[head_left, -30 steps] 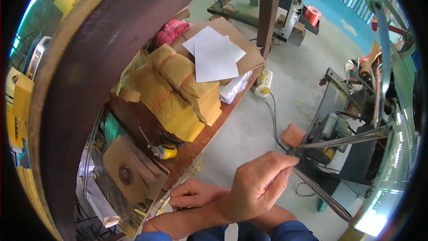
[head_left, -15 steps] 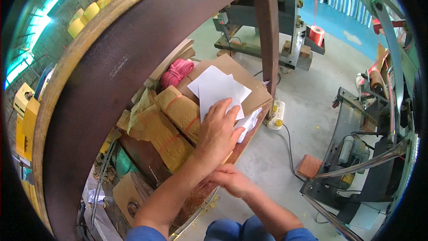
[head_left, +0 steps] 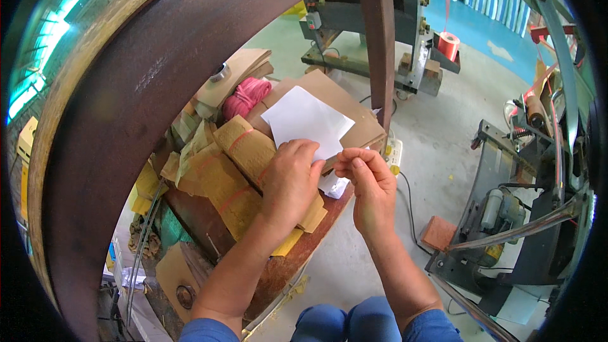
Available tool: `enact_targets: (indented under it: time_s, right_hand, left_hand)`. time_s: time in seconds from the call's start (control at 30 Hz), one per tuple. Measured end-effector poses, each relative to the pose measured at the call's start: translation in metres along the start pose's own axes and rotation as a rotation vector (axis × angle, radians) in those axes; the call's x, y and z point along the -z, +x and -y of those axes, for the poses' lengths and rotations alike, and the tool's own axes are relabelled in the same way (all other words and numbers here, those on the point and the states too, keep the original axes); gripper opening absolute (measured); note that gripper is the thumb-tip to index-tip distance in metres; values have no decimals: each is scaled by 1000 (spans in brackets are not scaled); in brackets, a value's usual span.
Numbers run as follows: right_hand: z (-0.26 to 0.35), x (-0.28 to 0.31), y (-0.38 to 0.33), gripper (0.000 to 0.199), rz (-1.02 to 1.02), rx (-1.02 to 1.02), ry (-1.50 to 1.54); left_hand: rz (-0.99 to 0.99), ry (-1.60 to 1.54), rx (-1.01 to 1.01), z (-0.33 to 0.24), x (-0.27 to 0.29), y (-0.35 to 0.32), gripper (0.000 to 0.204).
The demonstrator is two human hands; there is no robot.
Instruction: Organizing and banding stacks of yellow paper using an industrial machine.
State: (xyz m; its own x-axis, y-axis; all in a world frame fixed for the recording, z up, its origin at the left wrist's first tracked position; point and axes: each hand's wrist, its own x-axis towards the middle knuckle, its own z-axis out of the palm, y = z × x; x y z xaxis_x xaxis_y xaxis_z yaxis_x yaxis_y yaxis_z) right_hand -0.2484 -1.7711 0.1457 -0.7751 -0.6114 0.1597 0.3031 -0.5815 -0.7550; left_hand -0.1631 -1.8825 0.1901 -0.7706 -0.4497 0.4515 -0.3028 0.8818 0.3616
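Curling by the near edge of the white paper (head_left: pixel 306 117), left hand (head_left: pixel 288 180): can't tell if grasping. Right hand (head_left: pixel 373 193): thumb and fingertips pinched together, any hold unclear. Paper lies on cardboard (head_left: pixel 362 125), far-right corner of brown table (head_left: pixel 275 275).

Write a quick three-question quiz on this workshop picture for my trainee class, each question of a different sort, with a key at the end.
1. True or false: white paper lies on the brown cardboard.
2. Which lies on the grey floor?
A) a blue bucket
B) a reddish brick
C) a broom
3. Which of the person's hands shows in front of the red-banded tan bundles?

Key: 1. True. 2. B. 3. The left hand.
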Motion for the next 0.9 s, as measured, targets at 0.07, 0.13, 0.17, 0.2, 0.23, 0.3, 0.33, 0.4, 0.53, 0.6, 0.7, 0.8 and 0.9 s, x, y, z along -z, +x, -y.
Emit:
enact_targets:
  time_s: [0.07, 0.13, 0.17, 0.2, 0.23, 0.3, 0.33, 0.4, 0.53, 0.6, 0.7, 0.8, 0.9]
  right_hand:
    - [-1, 2, -1, 18, -14, 3, -11]
    - [-4, 4, 2, 18, -37, 14, -37]
    - [-7, 5, 4, 17, -55, 29, -59]
    - [-10, 7, 6, 17, -62, 47, -78]
    - [-14, 10, 12, 17, -64, 43, -78]
    - [-16, 12, 26, 18, -121, 233, -531]
    - [-12, 3, 35, 25, -128, 266, -628]
    - [-18, -10, 61, 29, -183, 462, -973]
    - [-31, -14, 89, 35, -132, 492, -1479]
    - [-30, -18, 91, 33, -97, 490, -1484]
    - [-30, -22, 91, 30, -68, 461, -1477]
    - [-29, -19, 94, 28, -80, 531, -1445]
    - [-24, -25, 96, 21, -77, 586, -1394]
  left_hand:
    - [-16, 10, -15, 3, 0, 1, 22]
    - [-31, 23, -28, 7, 0, 1, 18]
    - [-46, 54, -27, 9, -1, 1, 13]
    - [-61, 86, -27, 11, -1, 0, 9]
    - [-58, 86, -25, 10, -2, 1, 9]
    - [-124, 44, 68, 8, -4, 3, 4]
    - [-121, 48, 67, 10, -5, 3, 4]
    - [-164, -2, 138, 15, -8, 1, 5]
    - [-195, -77, 160, 15, -12, -1, 5]
    - [-206, -85, 155, 17, -12, -2, 6]
    - [-205, -97, 183, 20, -11, -4, 6]
    - [-203, -133, 218, 21, -16, -5, 7]
    - [-204, -162, 245, 20, -13, -5, 7]
